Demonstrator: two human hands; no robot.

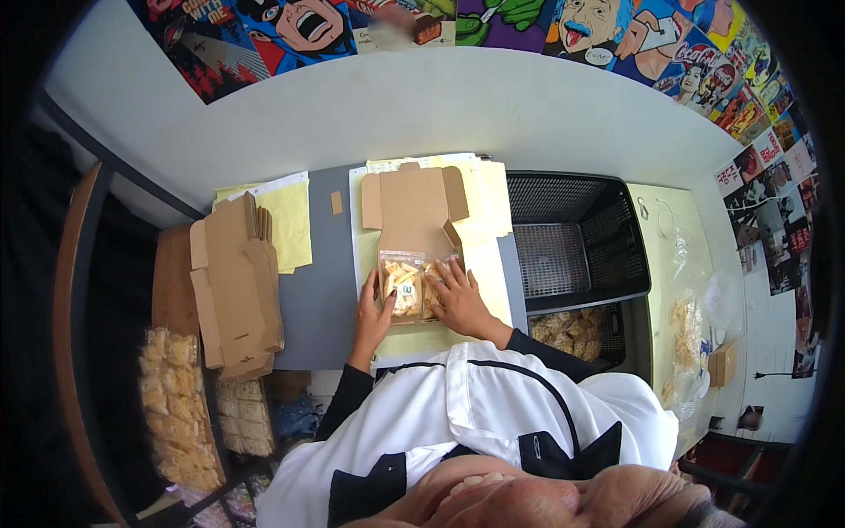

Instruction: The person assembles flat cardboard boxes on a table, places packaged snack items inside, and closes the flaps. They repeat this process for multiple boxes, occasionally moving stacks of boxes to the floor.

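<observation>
An unfolded-lid cardboard box [412, 198] stands before me on yellow and white sheets. Two clear plastic bags of pale, stick-like food lie side by side in its tray. My left hand [376, 320] rests at the tray's left side, its thumb on the edge of the left bag [404, 300]. Flat over the right bag [432, 294], fingers spread, lies my right hand [462, 300], which covers much of it. Neither hand is closed around anything.
Flattened cardboard boxes [231, 284] are stacked at the left, above shelved rows of filled bags [178, 409]. A black plastic crate [574, 303] stands at the right, with a lower crate of bags [571, 336] beside it. More bags [686, 336] lie on the far-right surface.
</observation>
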